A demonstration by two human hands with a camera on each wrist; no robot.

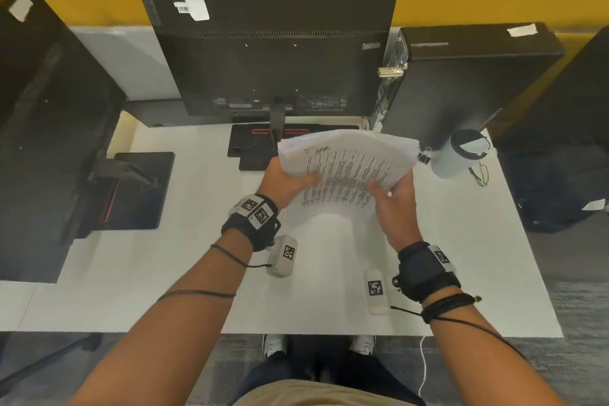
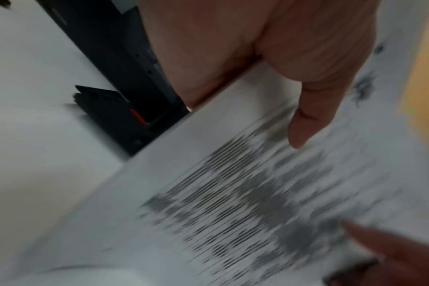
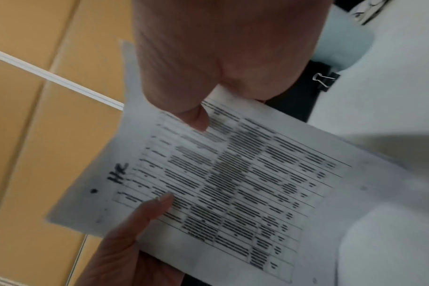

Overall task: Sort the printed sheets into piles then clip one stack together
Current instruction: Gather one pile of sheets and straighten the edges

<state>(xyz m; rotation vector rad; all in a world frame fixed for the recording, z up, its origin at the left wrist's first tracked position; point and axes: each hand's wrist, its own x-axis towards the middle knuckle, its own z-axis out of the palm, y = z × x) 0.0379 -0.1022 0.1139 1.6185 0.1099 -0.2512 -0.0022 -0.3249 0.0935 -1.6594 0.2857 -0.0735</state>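
Two hands, left hand (image 1: 286, 182) and right hand (image 1: 393, 201), grip one thick stack of white printed table sheets (image 1: 349, 161) above the white desk (image 1: 184, 273); a black binder clip (image 1: 425, 155) lies beside it, and the black monitor (image 1: 270, 49) reads "ThinkVision". Left wrist view: thumb on top, print blurred. Right wrist view: handwritten mark, illegible.

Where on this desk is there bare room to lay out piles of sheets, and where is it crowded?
Free: the white desk between the left monitor base and the left hand, and the near strip along its front edge. Crowded: the back, with the middle monitor's stand, and the right corner, where binder clip and cup sit beside the computer tower.
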